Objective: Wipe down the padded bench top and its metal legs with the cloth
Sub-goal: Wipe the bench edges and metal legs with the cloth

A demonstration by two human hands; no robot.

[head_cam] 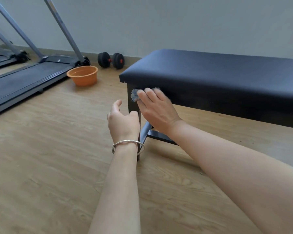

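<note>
The left hand [123, 123] is held open and empty beside the bench leg [134, 105], which runs straight down from the grey cloth [135, 95] pressed under the right hand [156, 108], just below the padded bench top [218, 71].

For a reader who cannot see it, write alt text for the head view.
A person's right hand presses a grey-blue cloth against the dark frame just under the black padded bench top, at the corner above a metal leg. The left hand hovers open nearby; an orange basin sits on the wood floor.
</note>
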